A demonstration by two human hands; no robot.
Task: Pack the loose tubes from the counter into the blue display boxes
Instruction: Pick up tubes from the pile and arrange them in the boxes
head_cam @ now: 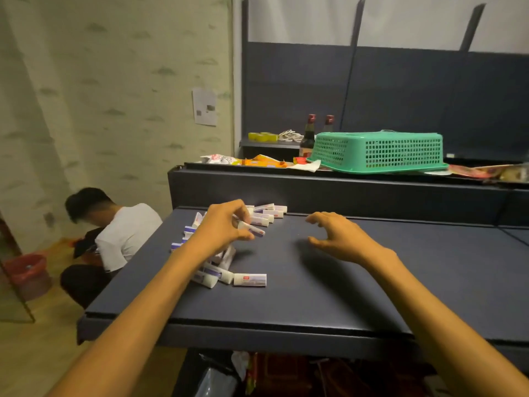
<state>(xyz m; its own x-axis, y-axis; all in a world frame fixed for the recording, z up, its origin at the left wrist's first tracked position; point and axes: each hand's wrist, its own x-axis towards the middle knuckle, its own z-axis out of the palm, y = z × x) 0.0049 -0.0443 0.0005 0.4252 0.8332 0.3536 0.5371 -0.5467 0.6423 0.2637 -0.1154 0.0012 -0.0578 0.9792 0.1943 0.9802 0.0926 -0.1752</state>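
Your left hand (226,222) pinches one small white tube (252,228) with its fingers curled around it, just above the dark blue counter (343,296). Your right hand (340,239) holds nothing. Its fingers are spread and bent a little, and it hangs over a bare part of the counter, well apart from the tubes.

The loose tubes lie on the left side of the counter. One bunch (267,213) sits at the back edge, just past your left hand. More tubes (186,233) lie along the left edge, partly hidden by your left arm. Another pile (217,275) lies under your left arm, and one tube (250,279) lies flat at the near end of that pile. Your own arm is in the way of much of the pile.

Behind the counter is a higher shelf (315,190). On it a green basket (378,151) lies upside down, with snack wrappers (246,160) beside it and two dark bottles (309,136) behind it.

To the left, a person in a white shirt (126,233) squats on the floor near the counter's corner. A red bin (27,270) stands near that person.
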